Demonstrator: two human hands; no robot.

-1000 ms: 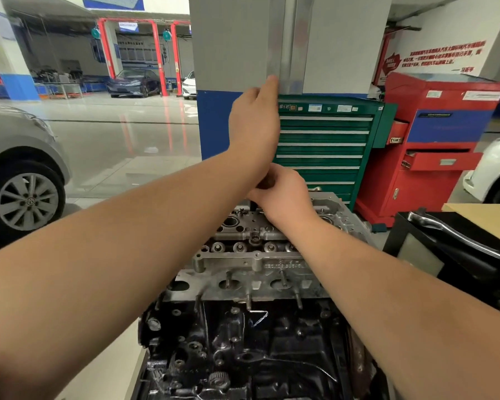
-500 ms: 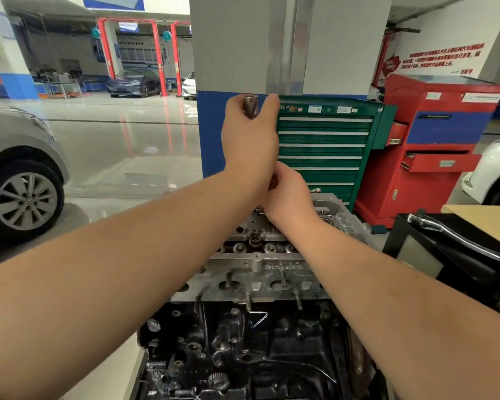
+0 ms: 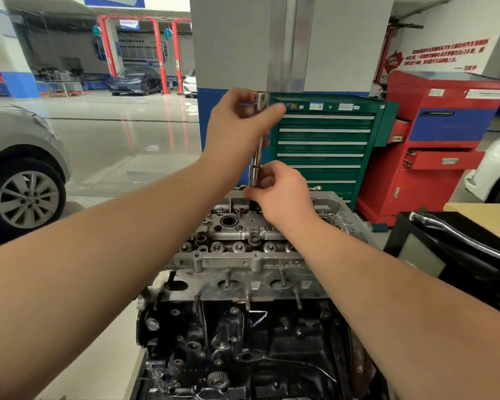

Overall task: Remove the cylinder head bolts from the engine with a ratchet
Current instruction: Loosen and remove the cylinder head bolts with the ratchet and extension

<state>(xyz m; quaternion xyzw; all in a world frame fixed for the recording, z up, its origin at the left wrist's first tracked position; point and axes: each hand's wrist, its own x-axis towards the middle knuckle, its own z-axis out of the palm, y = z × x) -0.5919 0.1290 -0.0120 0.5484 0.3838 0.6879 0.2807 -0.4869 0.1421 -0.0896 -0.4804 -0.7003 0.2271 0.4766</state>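
Observation:
A bare engine stands in front of me, its aluminium cylinder head point(image 3: 243, 264) on a dark block point(image 3: 243, 350). A steel extension bar point(image 3: 257, 151) with a socket end at the top rises upright over the far side of the head. My left hand point(image 3: 240, 125) grips the bar's upper end. My right hand point(image 3: 280, 194) pinches the socket at the bar's lower end, just above the head. Whatever is under the socket is hidden by my right hand. No ratchet handle is visible.
A green tool cabinet point(image 3: 326, 145) and a red one point(image 3: 439, 145) stand behind the engine. A black part with a chrome bar point(image 3: 456, 249) lies at right beside a wooden tabletop point(image 3: 488, 217). A grey car point(image 3: 18, 163) is parked at left.
My left hand has turned and opened up around the bar's top, so the bar and its socket end now show. My right hand has risen a little along the bar.

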